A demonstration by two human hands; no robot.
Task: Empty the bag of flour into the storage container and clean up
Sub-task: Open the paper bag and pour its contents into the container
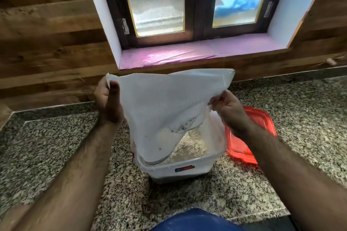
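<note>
A white woven flour bag (161,107) hangs upside down over a clear plastic storage container (180,171) on the granite counter. The bag's open mouth dips inside the container's left side. Pale flour (191,148) lies in the container. My left hand (108,99) pinches the bag's upper left corner. My right hand (228,109) grips the bag's right edge a little lower. The bag looks slack and mostly flat.
A red container lid (251,135) lies on the counter just right of the container, partly behind my right forearm. The speckled granite counter (56,146) runs to a wooden wall. A window with a pink sill (187,54) is straight ahead.
</note>
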